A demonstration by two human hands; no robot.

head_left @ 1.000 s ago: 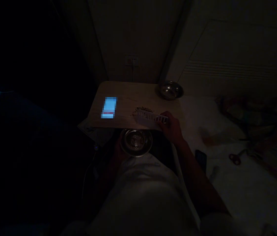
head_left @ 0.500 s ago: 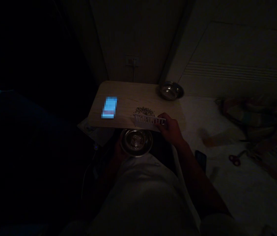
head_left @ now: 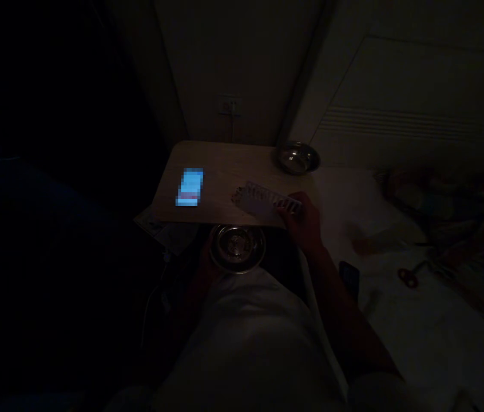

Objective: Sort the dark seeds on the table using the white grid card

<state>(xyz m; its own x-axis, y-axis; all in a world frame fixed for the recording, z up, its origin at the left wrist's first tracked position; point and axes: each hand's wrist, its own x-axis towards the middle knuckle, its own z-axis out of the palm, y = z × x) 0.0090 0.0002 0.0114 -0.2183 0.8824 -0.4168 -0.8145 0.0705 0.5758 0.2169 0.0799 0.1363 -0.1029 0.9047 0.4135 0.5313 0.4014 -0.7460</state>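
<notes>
My right hand [head_left: 301, 220] is closed on one end of a pale, flat plastic piece with a row of slots [head_left: 261, 201], its exact kind unclear in the dark. The piece is tilted over the near part of the wooden table [head_left: 220, 157]. Small dark grains [head_left: 237, 195] show at its left end; the rest of their pile is hidden behind it. Below the table's front edge, my left hand [head_left: 208, 260] grips the left side of a shiny metal bowl [head_left: 237, 249]. Some small bits seem to lie inside the bowl, too dim to name.
A lit phone [head_left: 190, 187] lies on the table's left side. Another metal bowl [head_left: 298, 158] stands at the back right corner. Scissors [head_left: 408, 277] and a dark phone-like object [head_left: 349, 278] rest on the pale surface at right. A wall socket [head_left: 229, 105] holds a plug.
My right hand has shifted slightly right, and the slotted piece has swung its left end up and away from me, now covering most of the grains. My left hand and bowl have barely moved.
</notes>
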